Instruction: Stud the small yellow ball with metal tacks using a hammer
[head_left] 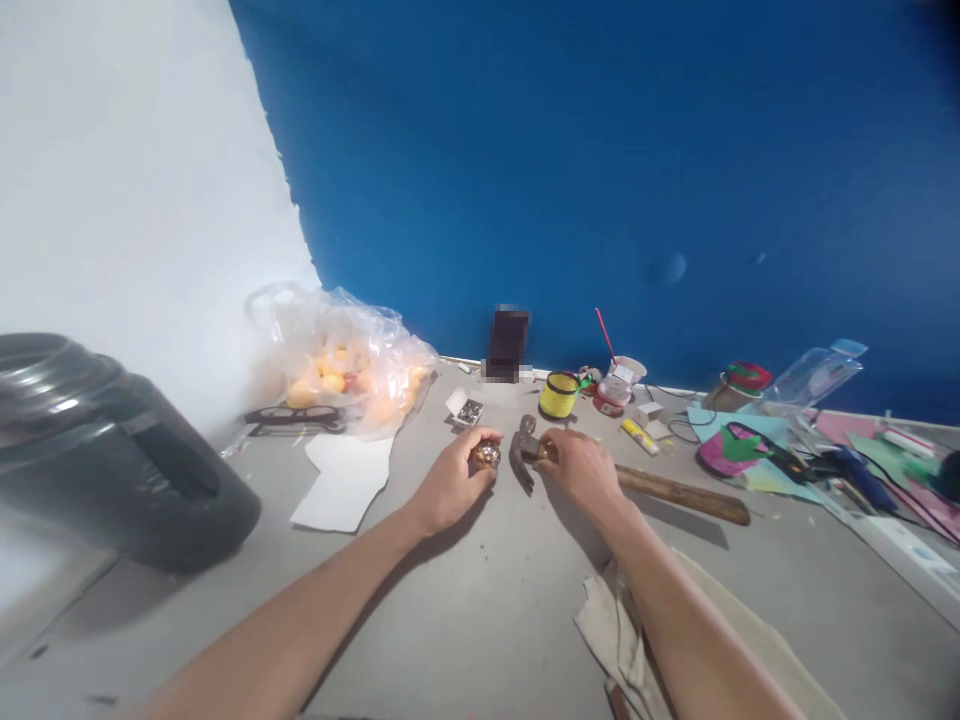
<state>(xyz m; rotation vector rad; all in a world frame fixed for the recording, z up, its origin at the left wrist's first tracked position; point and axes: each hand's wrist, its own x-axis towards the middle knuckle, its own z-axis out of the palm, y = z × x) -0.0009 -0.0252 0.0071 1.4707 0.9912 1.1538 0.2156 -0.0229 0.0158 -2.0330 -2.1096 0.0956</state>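
Observation:
My left hand (pixel 452 482) is closed round a small round thing, a ball (pixel 487 456) with a shiny, studded gold-and-dark surface. The fingers of my right hand (pixel 581 468) grip a claw hammer (pixel 675 492) by its wooden handle, close below the head. Its dark metal head points toward the ball, a short gap apart, with the claw turned down to the table. Just beyond my left hand stands a small open white box (pixel 466 408) with tiny shiny metal pieces in it. Behind the hammer is a yellow cup-like container (pixel 559 396) with dark rims.
A large dark bottle (pixel 142 460) stands at left, near glasses (pixel 292 416), a white paper piece (pixel 349 482) and a clear bag of orange fruit (pixel 341 365). A cloth (pixel 739 635) lies under my right forearm. Coloured papers, a clear bottle (pixel 814 377) and a power strip (pixel 904 545) occupy the right.

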